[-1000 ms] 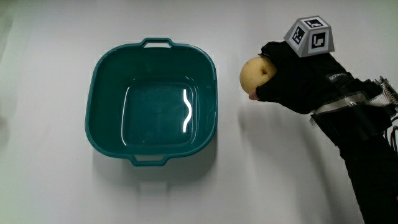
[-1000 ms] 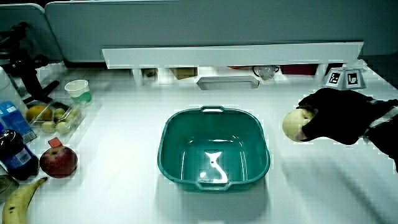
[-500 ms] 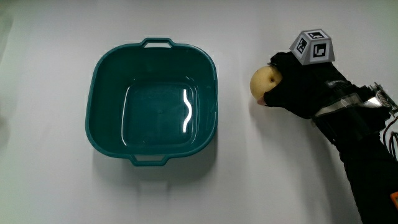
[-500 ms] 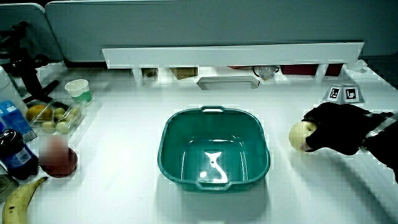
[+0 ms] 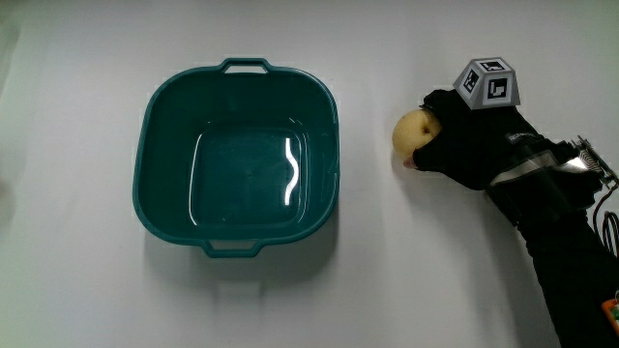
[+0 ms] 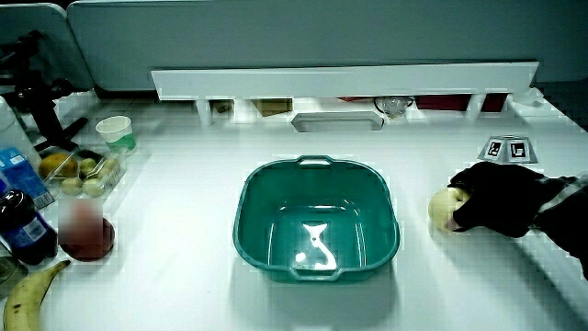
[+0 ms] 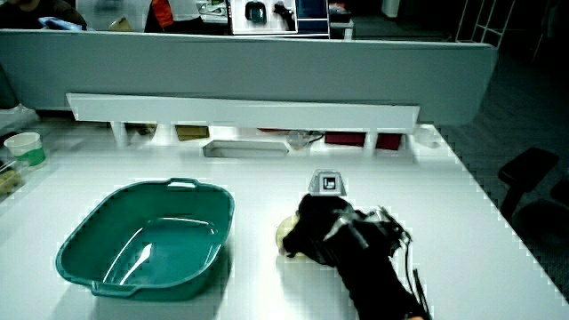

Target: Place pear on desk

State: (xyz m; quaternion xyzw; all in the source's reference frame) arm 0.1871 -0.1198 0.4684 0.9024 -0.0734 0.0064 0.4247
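A pale yellow pear (image 5: pixel 412 133) rests on the white desk beside the teal basin (image 5: pixel 164 106), apart from it. The gloved hand (image 5: pixel 455 145) is curled round the pear from the side away from the basin, with the patterned cube (image 5: pixel 488 83) on its back. In both side views the pear (image 6: pixel 444 210) (image 7: pixel 286 233) sits low at desk level, half covered by the hand (image 6: pixel 491 198) (image 7: pixel 322 229). The basin (image 6: pixel 317 225) (image 7: pixel 147 240) holds nothing.
At the desk's edge in a side view lie a banana (image 6: pixel 28 294), a red apple (image 6: pixel 84 234), a dark bottle (image 6: pixel 20 225), a tray of fruit (image 6: pixel 78 175) and a paper cup (image 6: pixel 115 134). A low white shelf (image 6: pixel 340 83) runs along the partition.
The hand has carried the pear a little away from the basin and lowered it down to the desk surface. The basin has not moved.
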